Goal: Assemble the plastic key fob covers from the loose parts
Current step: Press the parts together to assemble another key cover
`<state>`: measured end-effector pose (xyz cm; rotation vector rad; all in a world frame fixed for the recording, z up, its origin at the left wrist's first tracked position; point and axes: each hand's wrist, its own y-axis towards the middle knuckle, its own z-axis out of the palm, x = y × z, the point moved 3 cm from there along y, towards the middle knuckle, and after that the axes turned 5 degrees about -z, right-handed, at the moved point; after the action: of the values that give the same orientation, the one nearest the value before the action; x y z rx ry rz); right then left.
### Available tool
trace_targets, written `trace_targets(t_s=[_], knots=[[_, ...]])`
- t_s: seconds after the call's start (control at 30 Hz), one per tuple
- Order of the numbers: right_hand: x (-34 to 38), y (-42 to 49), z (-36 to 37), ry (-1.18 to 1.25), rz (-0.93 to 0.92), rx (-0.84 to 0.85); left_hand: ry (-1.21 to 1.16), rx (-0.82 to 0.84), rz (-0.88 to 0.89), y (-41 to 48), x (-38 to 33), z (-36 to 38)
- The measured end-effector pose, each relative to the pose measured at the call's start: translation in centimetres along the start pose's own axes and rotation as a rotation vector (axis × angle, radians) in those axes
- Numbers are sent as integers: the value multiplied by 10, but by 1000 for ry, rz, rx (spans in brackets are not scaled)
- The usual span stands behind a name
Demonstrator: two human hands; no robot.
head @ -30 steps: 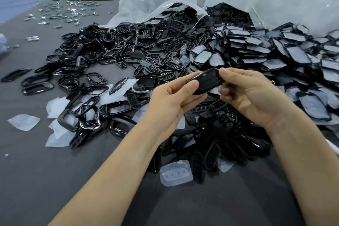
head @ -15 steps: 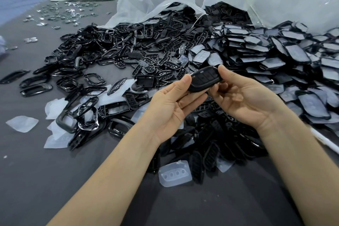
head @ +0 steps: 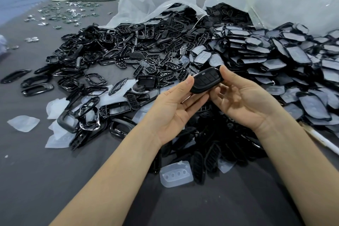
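Note:
A black key fob cover (head: 206, 80) with several button shapes on its face is held up between both hands above the parts heap. My left hand (head: 176, 105), palm up, pinches its lower left end with thumb and fingers. My right hand (head: 242, 100), palm turned up, pinches its upper right end with thumb on top. Behind lie black frames (head: 95, 79), black button inserts (head: 165, 62) and black back shells with film (head: 275, 64).
A clear silicone button pad (head: 176, 174) lies on the grey cloth table (head: 45, 180) near my left forearm. Translucent film pieces (head: 23, 123) lie at the left. Two open plastic bags (head: 157, 3) spill parts at the back. Small shiny metal pieces (head: 62, 13) are scattered far left.
The cover has been turned so its button face shows toward me. My right hand has rolled palm up, and both hands keep hold of it.

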<state>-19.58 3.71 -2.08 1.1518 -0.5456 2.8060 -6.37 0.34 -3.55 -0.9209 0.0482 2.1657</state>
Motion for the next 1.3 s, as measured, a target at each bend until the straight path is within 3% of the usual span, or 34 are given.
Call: trace_targets(t_s=[0.3, 0.7, 0.97, 1.03, 1.13, 1.3], knots=[[12, 3, -2, 122, -125, -41, 71, 1, 130, 2, -5, -4], [11, 4, -3, -16, -269, 0, 169, 54, 186, -4, -4, 3], [9, 4, -3, -118, -281, 40, 242, -49, 275, 0, -3, -1], [7, 6, -4, -81, -260, 21, 375, -113, 372, -1, -5, 0], [2, 7, -6, -44, -139, 22, 771, -223, 638, -8, -13, 3], [7, 6, -9, 2, 25, 69, 1296, -133, 1065, -23, -18, 15]])
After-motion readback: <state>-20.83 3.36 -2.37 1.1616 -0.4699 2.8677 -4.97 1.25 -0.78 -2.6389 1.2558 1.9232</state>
